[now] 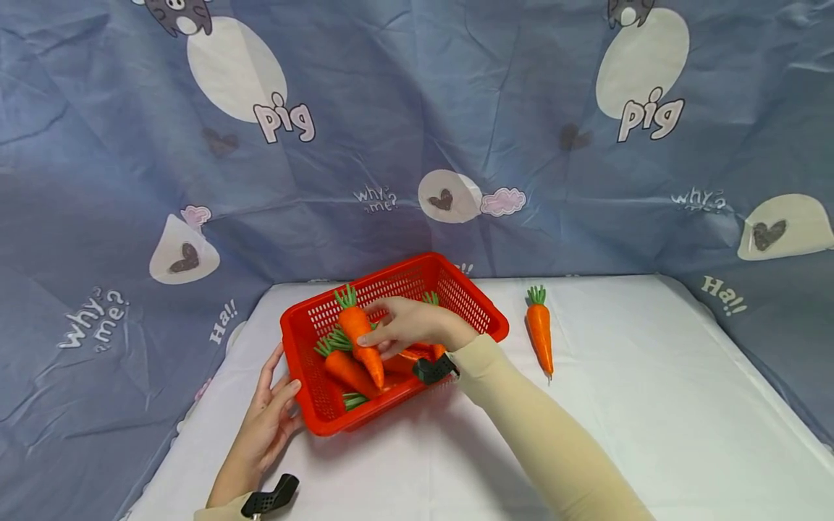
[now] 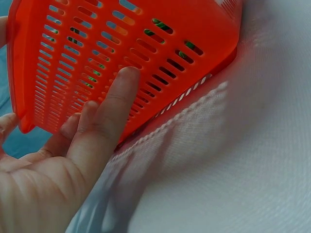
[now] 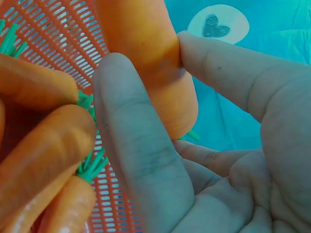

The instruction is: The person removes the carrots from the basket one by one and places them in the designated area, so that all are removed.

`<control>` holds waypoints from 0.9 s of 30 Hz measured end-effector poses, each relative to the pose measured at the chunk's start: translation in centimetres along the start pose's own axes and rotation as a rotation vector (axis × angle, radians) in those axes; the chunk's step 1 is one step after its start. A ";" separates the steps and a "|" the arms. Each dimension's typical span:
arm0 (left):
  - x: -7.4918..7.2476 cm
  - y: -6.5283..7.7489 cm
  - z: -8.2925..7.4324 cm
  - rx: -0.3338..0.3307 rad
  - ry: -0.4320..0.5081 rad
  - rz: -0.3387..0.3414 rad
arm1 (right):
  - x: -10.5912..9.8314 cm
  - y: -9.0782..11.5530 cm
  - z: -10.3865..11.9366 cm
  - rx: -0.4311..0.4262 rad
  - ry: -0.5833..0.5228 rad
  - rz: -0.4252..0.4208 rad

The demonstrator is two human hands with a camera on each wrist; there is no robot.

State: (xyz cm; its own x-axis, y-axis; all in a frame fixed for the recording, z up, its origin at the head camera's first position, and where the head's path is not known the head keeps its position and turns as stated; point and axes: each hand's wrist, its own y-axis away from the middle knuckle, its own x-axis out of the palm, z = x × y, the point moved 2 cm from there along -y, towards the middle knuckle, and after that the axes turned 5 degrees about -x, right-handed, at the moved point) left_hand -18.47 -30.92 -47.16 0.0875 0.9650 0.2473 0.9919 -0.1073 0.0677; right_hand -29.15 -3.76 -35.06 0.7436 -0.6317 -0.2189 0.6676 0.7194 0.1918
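A red plastic basket [image 1: 394, 394] with slotted walls stands on the white table, holding several orange carrots with green tops. My right hand [image 1: 410, 322] is over the basket and pinches one carrot [image 1: 354, 324] between thumb and fingers, its green top pointing away. Close up in the right wrist view, the held carrot [image 3: 146, 53] lies between the fingertips, with other carrots [image 3: 48, 160] below. At the basket's left end, my left hand [image 1: 267, 420] holds the rim, thumb at the edge. Its fingers lie against the slotted outer wall [image 2: 160, 48] in the left wrist view.
Another carrot [image 1: 539, 333] lies on the white tabletop [image 1: 625, 405] to the right of the basket, green top toward the back. A blue printed cloth [image 1: 365, 145] hangs behind the table and along its sides.
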 end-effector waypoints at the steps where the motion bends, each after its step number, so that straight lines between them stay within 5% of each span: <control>1: 0.0 0.0 0.0 0.002 0.004 0.006 | -0.2 0.2 0.0 -0.003 0.012 -0.007; 27: 0.2 0.0 0.0 -0.017 -0.006 -0.019 | -4.5 5.1 -2.0 -0.071 -0.016 -0.120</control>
State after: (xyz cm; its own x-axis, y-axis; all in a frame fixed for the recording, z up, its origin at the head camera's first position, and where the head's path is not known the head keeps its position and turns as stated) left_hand -18.46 -30.78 -47.09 0.0692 0.9682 0.2404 0.9917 -0.0929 0.0884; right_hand -29.16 3.30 -35.06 0.6597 -0.7182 -0.2212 0.7477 0.6569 0.0971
